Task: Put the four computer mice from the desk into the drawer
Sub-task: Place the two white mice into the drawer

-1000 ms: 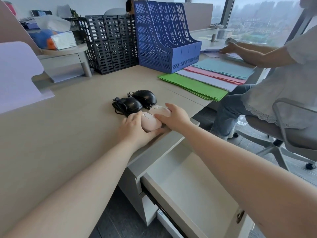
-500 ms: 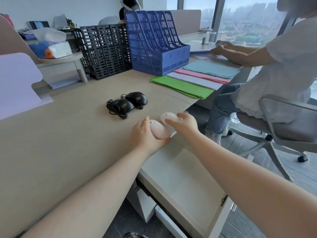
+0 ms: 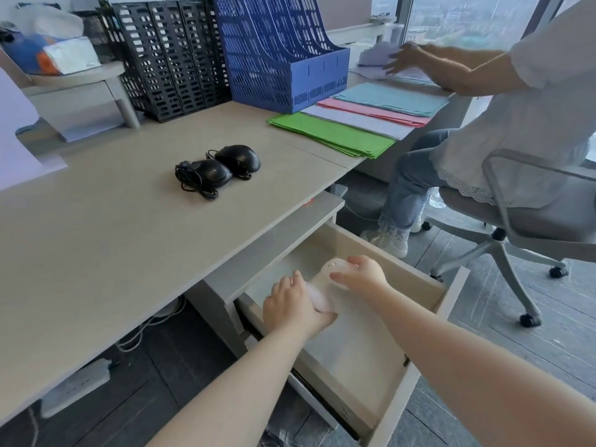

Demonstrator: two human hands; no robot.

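Bare forearms, sleeveless, ringless hands [image 3: 292, 304].

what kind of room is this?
Likely a shared high-rise office: long desk with file racks, coloured folders, a second person on a swivel chair, city view through the window.

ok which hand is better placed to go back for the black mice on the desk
Left, probably. The left hand is on the desk side of the open drawer, nearer the two black mice. The right hand sits farther off, and both hold a pale mouse for now.
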